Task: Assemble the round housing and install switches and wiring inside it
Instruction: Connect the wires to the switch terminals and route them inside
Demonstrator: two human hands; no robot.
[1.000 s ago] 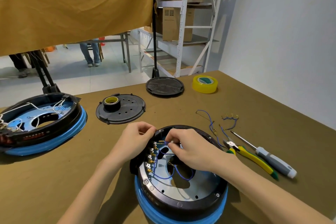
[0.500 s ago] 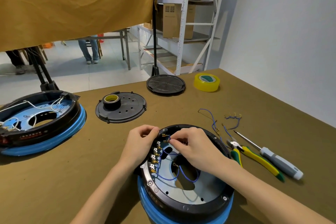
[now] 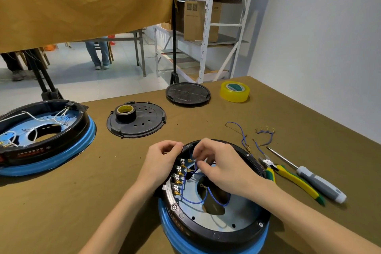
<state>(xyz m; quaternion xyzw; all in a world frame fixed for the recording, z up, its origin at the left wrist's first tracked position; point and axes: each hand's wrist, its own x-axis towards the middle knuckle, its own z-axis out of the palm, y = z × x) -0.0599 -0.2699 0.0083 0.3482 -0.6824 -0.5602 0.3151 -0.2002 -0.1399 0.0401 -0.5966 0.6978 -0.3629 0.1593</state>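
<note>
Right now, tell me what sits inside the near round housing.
Inside the near round housing: a row of brass switch terminals, looping blue wires, a grey plate. The right hand covers the upper interior.

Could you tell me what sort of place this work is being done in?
Probably a small assembly workshop: a cloth-covered workbench with a screwdriver and pliers, and metal shelving holding cardboard boxes.

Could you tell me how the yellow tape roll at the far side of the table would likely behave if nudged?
The yellow tape roll lies flat on the table, so it would probably slide rather than roll. Its hollow core suggests it is light. The cloth-like table cover may add some drag.
</note>
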